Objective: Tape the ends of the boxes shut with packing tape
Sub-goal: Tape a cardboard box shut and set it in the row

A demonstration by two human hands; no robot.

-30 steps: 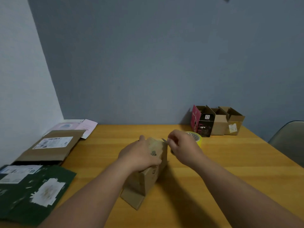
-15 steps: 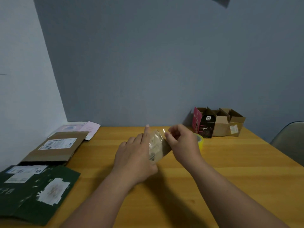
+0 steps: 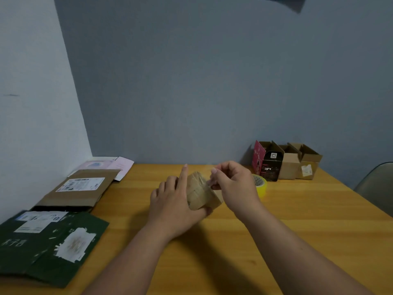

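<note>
A flattened dark green carton (image 3: 49,245) lies nearest, at the left edge of the wooden table (image 3: 297,241); beyond it rests a flattened brown carton (image 3: 78,190) with a white label; at mid-table the left hand (image 3: 176,201) grips a small brown cardboard box (image 3: 200,191) held above the surface, forefinger straight up, thumb under it; the right hand (image 3: 234,184) pinches something thin at the box's upper end, too blurred to identify; a yellow tape roll (image 3: 260,185) lies just behind that hand; farther back, by the wall, stand three open boxes (image 3: 287,161).
</note>
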